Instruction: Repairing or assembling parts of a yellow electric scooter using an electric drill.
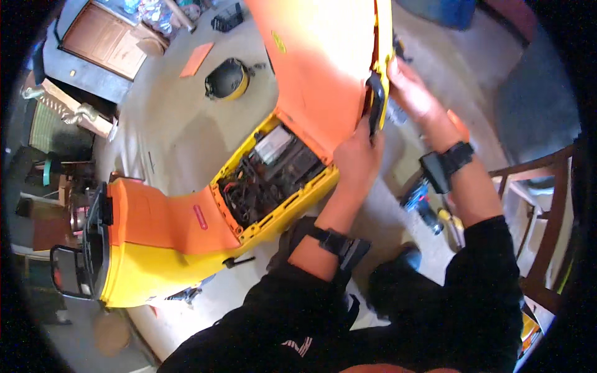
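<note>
An orange and yellow scooter (161, 217) lies across the view, its floor compartment (255, 180) open on dark parts and wiring. My left hand (358, 153) is closed on a long black piece (375, 93) along the seam of the upper orange panel (311, 74); whether that piece is loose or fixed, I cannot tell. My right hand (412, 93) grips the yellow edge (384, 43) of that panel just to the right, its fingertips partly hidden.
A black and yellow bucket (227, 79), an orange plate (196, 59) and a dark crate (227, 17) lie on the floor beyond. A power tool (423, 205) sits below my right arm. A wooden chair (553, 230) is at the right, a wooden cabinet (102, 37) at upper left.
</note>
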Motion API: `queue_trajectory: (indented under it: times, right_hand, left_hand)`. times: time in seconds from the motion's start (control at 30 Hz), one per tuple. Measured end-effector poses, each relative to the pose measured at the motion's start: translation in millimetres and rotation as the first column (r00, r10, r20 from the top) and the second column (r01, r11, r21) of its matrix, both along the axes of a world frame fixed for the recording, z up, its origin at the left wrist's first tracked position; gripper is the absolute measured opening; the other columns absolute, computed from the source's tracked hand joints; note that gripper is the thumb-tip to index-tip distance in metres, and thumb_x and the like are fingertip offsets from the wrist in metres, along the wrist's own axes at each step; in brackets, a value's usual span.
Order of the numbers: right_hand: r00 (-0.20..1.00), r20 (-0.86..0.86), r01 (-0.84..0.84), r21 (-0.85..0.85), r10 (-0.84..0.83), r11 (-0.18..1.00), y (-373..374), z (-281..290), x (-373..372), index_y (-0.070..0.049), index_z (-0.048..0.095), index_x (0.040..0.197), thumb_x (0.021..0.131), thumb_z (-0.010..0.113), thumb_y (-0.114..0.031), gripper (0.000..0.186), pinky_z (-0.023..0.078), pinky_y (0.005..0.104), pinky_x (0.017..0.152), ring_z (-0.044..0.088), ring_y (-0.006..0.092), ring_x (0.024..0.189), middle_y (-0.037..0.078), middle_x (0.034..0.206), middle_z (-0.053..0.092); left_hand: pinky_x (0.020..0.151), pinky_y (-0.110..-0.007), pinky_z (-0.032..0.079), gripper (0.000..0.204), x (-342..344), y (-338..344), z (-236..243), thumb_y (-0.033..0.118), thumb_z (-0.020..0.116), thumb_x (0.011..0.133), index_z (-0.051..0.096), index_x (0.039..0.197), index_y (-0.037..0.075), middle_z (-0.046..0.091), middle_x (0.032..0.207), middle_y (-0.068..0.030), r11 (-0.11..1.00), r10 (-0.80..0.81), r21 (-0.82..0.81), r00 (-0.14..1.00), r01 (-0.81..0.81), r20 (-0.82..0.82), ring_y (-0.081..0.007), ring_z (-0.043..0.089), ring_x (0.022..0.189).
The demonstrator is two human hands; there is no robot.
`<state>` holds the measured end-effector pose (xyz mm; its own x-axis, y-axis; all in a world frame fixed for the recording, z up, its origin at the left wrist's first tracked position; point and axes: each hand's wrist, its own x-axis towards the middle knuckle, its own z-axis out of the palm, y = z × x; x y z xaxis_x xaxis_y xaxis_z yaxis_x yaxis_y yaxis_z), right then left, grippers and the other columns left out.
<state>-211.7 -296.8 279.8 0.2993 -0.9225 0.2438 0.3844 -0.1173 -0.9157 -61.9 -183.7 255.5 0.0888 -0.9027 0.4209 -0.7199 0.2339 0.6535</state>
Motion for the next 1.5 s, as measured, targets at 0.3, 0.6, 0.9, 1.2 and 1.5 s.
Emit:
queue_trajectory:
  times: [0.3,0.6,0.9,1.2,1.5]
  right_hand:
    - [0.984,-0.091,0.149,-0.084,-0.156,0.985,8.4,3.6,21.6,-0.007,0.052,0.134,0.097,0.058,-0.048,0.056,0.043,0.0327,0.103,0.059,0.0149,0.112,0.005,0.12,0.066]
    - [0.972,-0.06,0.23,0.031,-0.228,0.973,20.2,6.9,34.3,-0.006,0.048,0.139,0.1,0.058,-0.034,0.049,0.042,0.0338,0.105,0.054,0.0183,0.121,0.008,0.127,0.062]
    - [0.974,0.043,0.225,-0.141,-0.221,0.964,15.9,-3.0,37.4,-0.005,0.045,0.141,0.105,0.047,-0.027,0.042,0.042,0.0295,0.098,0.053,0.0126,0.109,0.002,0.122,0.057]
    - [0.972,0.098,0.217,-0.033,-0.213,0.976,26.6,10.1,40.5,-0.005,0.047,0.14,0.105,0.047,-0.024,0.04,0.043,0.0278,0.095,0.054,0.0113,0.104,0.0,0.116,0.059]
    - [0.983,0.183,0.011,-0.065,0.001,0.998,11.4,-13.9,17.0,-0.006,0.054,0.129,0.102,0.051,-0.038,0.042,0.044,0.0312,0.098,0.056,0.0143,0.106,0.003,0.114,0.062]
  left_hand:
    - [0.099,-0.052,0.039,0.078,7.0,-6.0,-6.6,0.03,0.079,0.078,0.042,0.139,-0.002,0.057,0.122,-0.0284,0.922,0.134,-0.382,0.978,-0.064,0.16,-0.0402,0.052,0.119]
    - [0.118,-0.059,0.003,0.124,11.7,-22.1,-28.4,0.039,0.077,0.078,-0.011,0.148,-0.013,-0.009,0.152,-0.0435,0.995,-0.022,-0.098,0.999,0.025,0.036,-0.0547,-0.008,0.144]
    - [0.117,-0.059,-0.002,0.125,14.4,-25.5,-31.4,0.043,0.075,0.079,-0.013,0.147,-0.014,-0.012,0.152,-0.0419,0.994,-0.075,-0.076,0.997,0.075,0.009,-0.0521,-0.013,0.144]
    - [0.118,-0.057,-0.002,0.128,11.3,-29.4,-32.7,0.042,0.076,0.077,-0.016,0.147,-0.012,-0.016,0.153,-0.039,0.997,-0.057,-0.047,0.998,0.057,-0.012,-0.0504,-0.015,0.145]
    - [0.118,-0.057,-0.005,0.129,13.2,-25.5,-28.7,0.051,0.074,0.079,-0.015,0.147,-0.013,-0.018,0.153,-0.0392,0.995,-0.1,-0.009,0.995,0.1,-0.018,-0.0505,-0.017,0.144]
